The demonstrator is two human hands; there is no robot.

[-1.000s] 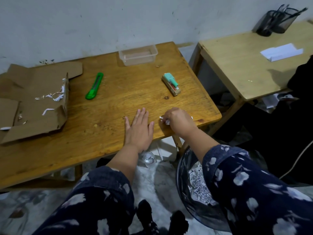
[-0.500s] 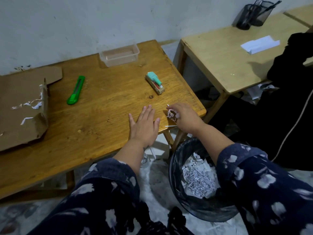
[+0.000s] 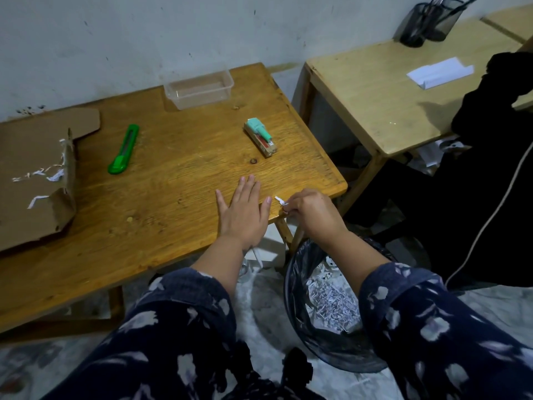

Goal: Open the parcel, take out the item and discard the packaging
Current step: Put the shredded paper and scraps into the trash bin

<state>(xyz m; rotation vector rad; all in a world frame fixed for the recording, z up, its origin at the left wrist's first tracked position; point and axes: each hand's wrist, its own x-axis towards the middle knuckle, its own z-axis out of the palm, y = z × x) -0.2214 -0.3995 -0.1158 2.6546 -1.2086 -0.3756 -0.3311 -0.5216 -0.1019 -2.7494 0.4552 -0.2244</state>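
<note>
White paper scraps (image 3: 281, 202) are pinched in the closed fingers of the right hand (image 3: 313, 210) at the near right corner of the desk (image 3: 173, 174), just above the black-lined bin (image 3: 300, 319), in which shredded paper is piled. Flat on the desk's near edge the left hand (image 3: 243, 210) is spread, fingers extended and nothing held. At the left edge the opened cardboard parcel (image 3: 34, 180) is seen, with a few white shreds lying on it. A green utility knife (image 3: 124, 149) is placed right of it, and a small stapler-like item (image 3: 260, 137) with a mint top is set toward the right edge. By the far edge a clear plastic container (image 3: 199, 89) is kept.
</note>
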